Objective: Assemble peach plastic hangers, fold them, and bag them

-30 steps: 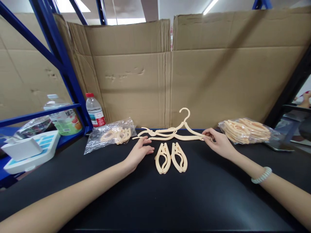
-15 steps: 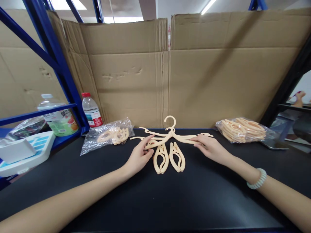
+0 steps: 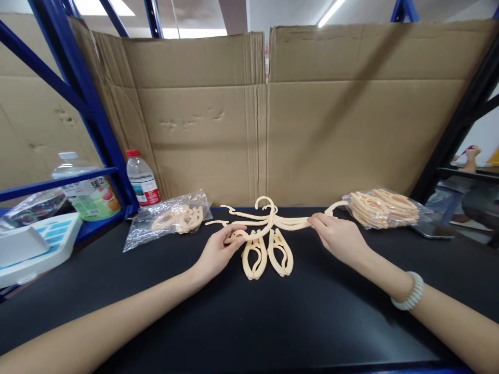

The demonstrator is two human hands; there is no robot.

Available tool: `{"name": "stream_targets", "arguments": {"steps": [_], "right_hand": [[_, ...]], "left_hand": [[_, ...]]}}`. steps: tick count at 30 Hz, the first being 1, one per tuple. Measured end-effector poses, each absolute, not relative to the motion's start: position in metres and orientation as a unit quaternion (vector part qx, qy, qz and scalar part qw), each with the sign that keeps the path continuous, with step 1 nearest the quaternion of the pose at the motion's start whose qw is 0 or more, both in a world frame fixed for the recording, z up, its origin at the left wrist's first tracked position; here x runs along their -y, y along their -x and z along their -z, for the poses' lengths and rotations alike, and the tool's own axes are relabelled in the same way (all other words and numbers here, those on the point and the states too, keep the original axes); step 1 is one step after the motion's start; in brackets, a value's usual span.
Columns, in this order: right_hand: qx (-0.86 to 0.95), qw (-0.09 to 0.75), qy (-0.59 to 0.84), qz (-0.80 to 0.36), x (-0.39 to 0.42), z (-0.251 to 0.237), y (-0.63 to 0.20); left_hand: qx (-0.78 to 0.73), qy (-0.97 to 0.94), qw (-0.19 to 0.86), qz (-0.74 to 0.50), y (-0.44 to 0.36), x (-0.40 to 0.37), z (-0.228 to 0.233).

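Both bare forearms are stretched forward and angled inward. The left hand (image 3: 216, 253) is held palm down with fingers curled in a pinch. The right hand (image 3: 338, 236) is likewise closed at its fingertips; a beaded bracelet (image 3: 409, 292) is worn on its wrist.

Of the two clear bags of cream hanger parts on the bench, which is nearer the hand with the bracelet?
The fuller bag, at the bench's right end beside the right hand. The other bag lies on the left, near the water bottle, and holds fewer pieces.
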State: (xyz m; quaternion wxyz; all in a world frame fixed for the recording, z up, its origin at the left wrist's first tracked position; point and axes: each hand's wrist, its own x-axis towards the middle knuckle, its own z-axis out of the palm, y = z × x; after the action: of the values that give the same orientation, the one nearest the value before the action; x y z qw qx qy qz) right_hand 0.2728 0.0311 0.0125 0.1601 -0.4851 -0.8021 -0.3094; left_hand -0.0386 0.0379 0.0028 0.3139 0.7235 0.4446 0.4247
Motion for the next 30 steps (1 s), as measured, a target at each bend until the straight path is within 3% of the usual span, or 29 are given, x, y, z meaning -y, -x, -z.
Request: {"name": "stream_targets", "arguments": {"steps": [8,16,20,24,30], "right_hand": [[0.813,0.231,0.474,0.245,-0.031,-0.009,-0.271],[0.762,0.468,0.445,-0.042,-0.037,-0.007,-0.271],[0.695,0.532,0.450,-0.175,-0.042,-0.005,-0.271],[0.661,0.561,0.428,-0.254,-0.043,-0.004,-0.269],[0.666,0.544,0.422,-0.286,-0.040,-0.006,-0.267]], "left_hand": [[-0.437,-0.708,0.347,-0.433,0.037,-0.037,-0.002],[-0.427,-0.693,0.366,-0.451,0.035,-0.036,-0.003],[-0.428,-0.697,0.363,-0.447,0.036,-0.036,-0.003],[-0.427,-0.689,0.370,-0.454,0.036,-0.036,-0.004],[-0.424,-0.664,0.397,-0.471,0.034,-0.033,-0.005]]}}
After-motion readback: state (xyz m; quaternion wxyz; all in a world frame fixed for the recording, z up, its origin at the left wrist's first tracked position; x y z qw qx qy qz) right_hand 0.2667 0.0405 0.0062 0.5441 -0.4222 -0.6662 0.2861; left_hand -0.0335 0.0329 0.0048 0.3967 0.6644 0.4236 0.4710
